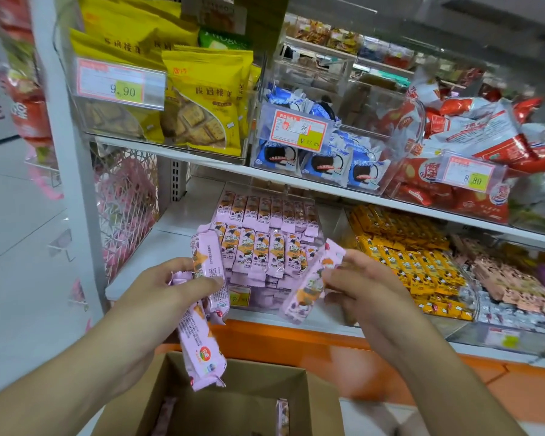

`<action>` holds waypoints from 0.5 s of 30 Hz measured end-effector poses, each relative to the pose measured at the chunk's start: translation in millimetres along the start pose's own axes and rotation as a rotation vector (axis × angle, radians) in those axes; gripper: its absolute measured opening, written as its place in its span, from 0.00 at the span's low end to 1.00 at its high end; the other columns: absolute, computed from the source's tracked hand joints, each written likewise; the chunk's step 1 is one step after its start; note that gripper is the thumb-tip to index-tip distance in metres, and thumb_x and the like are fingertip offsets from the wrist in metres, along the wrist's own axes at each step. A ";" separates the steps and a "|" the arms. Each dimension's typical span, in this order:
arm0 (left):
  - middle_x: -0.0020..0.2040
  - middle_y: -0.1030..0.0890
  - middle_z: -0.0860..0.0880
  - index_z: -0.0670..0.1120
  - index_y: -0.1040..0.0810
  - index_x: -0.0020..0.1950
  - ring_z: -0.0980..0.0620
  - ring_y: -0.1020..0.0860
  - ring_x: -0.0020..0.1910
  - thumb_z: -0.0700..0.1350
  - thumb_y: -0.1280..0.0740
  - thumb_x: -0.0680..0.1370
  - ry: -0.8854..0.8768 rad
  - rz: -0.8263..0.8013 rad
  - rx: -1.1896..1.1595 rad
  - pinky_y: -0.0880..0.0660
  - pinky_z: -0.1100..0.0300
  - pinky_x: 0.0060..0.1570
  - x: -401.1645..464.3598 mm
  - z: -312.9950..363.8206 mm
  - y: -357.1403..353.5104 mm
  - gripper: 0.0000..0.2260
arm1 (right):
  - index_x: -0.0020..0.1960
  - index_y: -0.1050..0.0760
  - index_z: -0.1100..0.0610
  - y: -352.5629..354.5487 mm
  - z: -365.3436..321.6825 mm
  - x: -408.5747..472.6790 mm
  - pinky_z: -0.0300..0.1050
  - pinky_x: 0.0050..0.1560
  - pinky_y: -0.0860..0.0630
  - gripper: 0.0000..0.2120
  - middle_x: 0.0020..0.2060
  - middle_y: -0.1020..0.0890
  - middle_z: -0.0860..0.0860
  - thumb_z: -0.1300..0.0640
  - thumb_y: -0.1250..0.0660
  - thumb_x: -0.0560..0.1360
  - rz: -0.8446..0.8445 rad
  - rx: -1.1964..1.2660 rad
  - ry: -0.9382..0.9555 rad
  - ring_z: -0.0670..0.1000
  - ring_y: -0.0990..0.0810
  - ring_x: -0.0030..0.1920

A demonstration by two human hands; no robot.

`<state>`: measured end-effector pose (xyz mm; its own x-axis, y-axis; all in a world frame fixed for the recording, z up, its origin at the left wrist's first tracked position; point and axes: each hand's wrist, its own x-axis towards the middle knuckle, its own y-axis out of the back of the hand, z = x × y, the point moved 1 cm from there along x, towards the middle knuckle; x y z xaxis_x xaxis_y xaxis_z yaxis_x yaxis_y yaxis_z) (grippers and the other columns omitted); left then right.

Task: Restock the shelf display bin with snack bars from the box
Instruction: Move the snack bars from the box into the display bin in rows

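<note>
Here, both hands hold pink snack bars in front of the bin

From the head camera, the left hand (167, 291) grips a bunch of pink-wrapped snack bars (202, 309), fingers and thumb curled round them; the bars fan out, some pointing up toward the shelf, others hanging down over the open cardboard box (315, 404). The right hand (359, 284) pinches a single pink snack bar (309, 287) near its upper end, the bar tilted with its lower end toward the left hand. The two hands are apart, with the single bar between them.

Just behind the hands, on the lower shelf, stands a clear display bin (315, 209) packed with the same pink bars (265, 234), set upright in rows, one row behind another. A small price tag (239, 294) sits on its front wall, partly hidden by the left hand's bars.

The cardboard box lies below the hands, flaps open; a few pink wrappers show deep inside, one (282, 416) standing against the right wall.

To the right of the pink bin, a neighbouring bin holds yellow-wrapped bars (412, 256), and further right lie pinkish-brown packets (516, 287).

On the shelf above, a clear bin holds yellow cracker bags (205, 99) with a tag reading 9.90 (120, 83); beside it a bin of blue-and-white sandwich-cookie packs (324, 162); then a bin heaped with red-and-white packets (469, 130)
</note>
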<state>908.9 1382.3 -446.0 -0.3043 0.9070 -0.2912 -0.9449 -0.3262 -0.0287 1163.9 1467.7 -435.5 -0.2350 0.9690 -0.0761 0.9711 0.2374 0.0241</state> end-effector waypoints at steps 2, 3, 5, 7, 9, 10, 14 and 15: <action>0.38 0.12 0.48 0.50 0.18 0.50 0.45 0.15 0.32 0.40 0.26 0.77 -0.001 0.001 0.008 0.22 0.54 0.40 -2.4 0.8 -2.4 0.06 | 0.61 0.21 0.59 4.5 0.8 3.6 0.45 0.36 0.19 0.12 0.47 0.13 0.62 0.63 0.27 0.78 0.070 0.055 -0.015 0.60 0.13 0.43; 0.38 0.12 0.47 0.50 0.19 0.49 0.45 0.15 0.31 0.40 0.26 0.77 0.000 -0.001 0.010 0.23 0.55 0.39 -3.3 1.2 -3.2 0.06 | 0.62 0.23 0.56 5.8 1.6 5.6 0.47 0.35 0.19 0.12 0.47 0.13 0.63 0.62 0.28 0.80 0.111 0.047 -0.015 0.61 0.14 0.42; 0.37 0.12 0.47 0.50 0.19 0.49 0.43 0.15 0.31 0.39 0.26 0.77 -0.001 -0.005 0.009 0.23 0.54 0.39 -4.6 2.1 -5.1 0.06 | 0.62 0.23 0.45 9.5 5.3 11.6 0.53 0.33 0.18 0.15 0.48 0.14 0.62 0.60 0.28 0.81 0.213 -0.027 0.016 0.61 0.15 0.40; 0.36 0.12 0.48 0.50 0.19 0.50 0.44 0.15 0.31 0.39 0.26 0.77 -0.007 -0.004 0.004 0.22 0.53 0.40 -5.2 2.6 -6.5 0.06 | 0.60 0.22 0.38 12.3 6.1 17.0 0.63 0.43 0.17 0.15 0.49 0.15 0.57 0.58 0.30 0.82 0.271 -0.130 0.063 0.59 0.15 0.43; 0.35 0.13 0.48 0.49 0.18 0.50 0.45 0.15 0.30 0.39 0.26 0.77 -0.005 0.001 0.007 0.23 0.53 0.40 -5.0 3.1 -7.4 0.06 | 0.58 0.19 0.41 11.9 6.4 19.9 0.62 0.49 0.18 0.12 0.45 0.13 0.50 0.58 0.32 0.83 0.232 -0.112 0.084 0.55 0.13 0.44; 0.35 0.13 0.48 0.49 0.18 0.50 0.45 0.15 0.30 0.39 0.26 0.77 -0.004 0.000 0.007 0.23 0.53 0.40 -4.8 3.3 -8.0 0.06 | 0.58 0.18 0.43 10.9 6.7 20.4 0.58 0.48 0.19 0.11 0.43 0.12 0.47 0.58 0.31 0.83 0.192 -0.059 0.075 0.53 0.12 0.44; 0.35 0.13 0.46 0.49 0.18 0.49 0.45 0.16 0.28 0.39 0.26 0.77 0.002 -0.004 0.002 0.23 0.53 0.40 -3.4 3.7 -7.7 0.05 | 0.67 0.23 0.47 10.9 9.8 19.8 0.42 0.49 0.19 0.32 0.53 0.13 0.43 0.62 0.20 0.66 -0.022 0.022 0.080 0.45 0.13 0.51; 0.35 0.13 0.46 0.49 0.18 0.49 0.45 0.16 0.28 0.39 0.26 0.77 0.003 -0.003 0.002 0.23 0.52 0.40 -3.2 3.5 -7.3 0.05 | 0.68 0.24 0.47 11.7 11.6 21.3 0.42 0.48 0.17 0.36 0.58 0.16 0.44 0.63 0.19 0.62 -0.040 -0.014 0.093 0.46 0.13 0.52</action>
<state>916.3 1382.7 -441.5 -0.3009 0.9072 -0.2940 -0.9461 -0.3227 -0.0274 1170.8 1490.3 -448.5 -0.2774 0.9606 0.0152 0.9602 0.2767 0.0370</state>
